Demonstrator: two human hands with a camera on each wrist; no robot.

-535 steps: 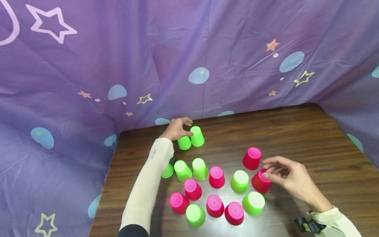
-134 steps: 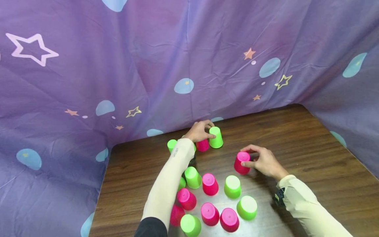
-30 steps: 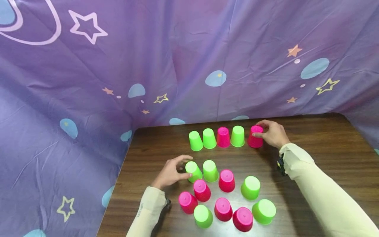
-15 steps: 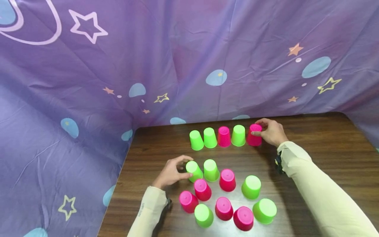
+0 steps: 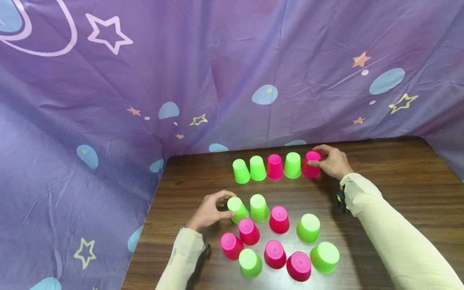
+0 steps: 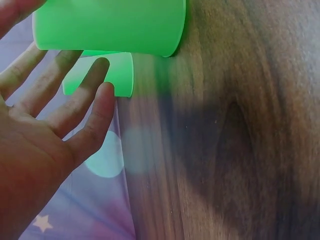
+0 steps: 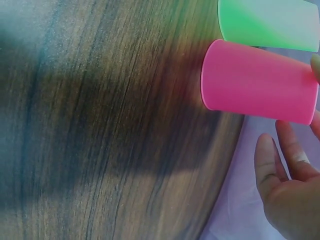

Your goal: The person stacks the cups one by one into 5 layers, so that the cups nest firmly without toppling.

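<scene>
My right hand (image 5: 335, 163) pinches an upside-down pink cup (image 5: 311, 169), thumb in front and fingers behind, at the right end of the back row. Beside it in the right wrist view stands a green cup (image 7: 272, 22). My left hand (image 5: 208, 211) has its thumb and index finger around an upside-down green cup (image 5: 237, 210) at the left of the front group. In the left wrist view the other fingers (image 6: 92, 130) spread loosely under that cup's side, and another green cup (image 6: 120, 75) shows behind them.
The back row also holds green cups (image 5: 241, 171) and one pink cup (image 5: 274, 167). In front stand several pink cups (image 5: 279, 219) and green cups (image 5: 308, 228), upside down on the brown wooden table (image 5: 398, 193). A purple curtain (image 5: 217, 80) hangs behind the table's back edge.
Since 4.5 s ago, my right hand has brought a pink cup to the row's right end. My left hand has left the row's green cup for a front one. Over the last second both hands barely move.
</scene>
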